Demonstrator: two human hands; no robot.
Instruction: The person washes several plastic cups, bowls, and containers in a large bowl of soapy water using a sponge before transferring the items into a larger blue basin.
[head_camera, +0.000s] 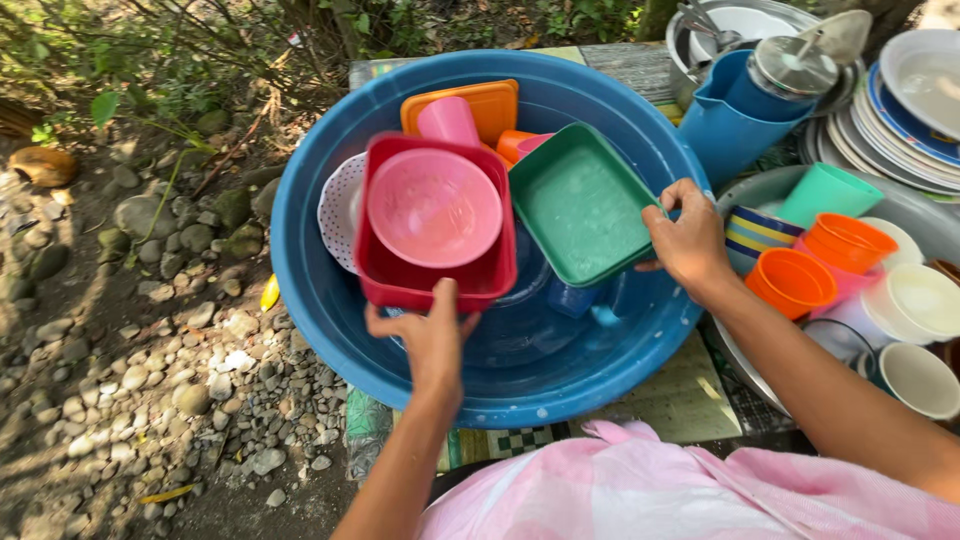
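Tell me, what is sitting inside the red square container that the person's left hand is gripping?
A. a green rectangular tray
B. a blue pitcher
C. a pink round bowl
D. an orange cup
C: the pink round bowl rests inside the red square container, whose near edge the left hand grips, while the right hand holds the green rectangular tray beside it in the blue basin.

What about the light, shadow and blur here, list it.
Head view: hard sun on the stacked plates, washing out their white; dappled shade over the stony ground; blue basin evenly lit; both hands sharp, no motion blur; edges bowed slightly by the wide lens.
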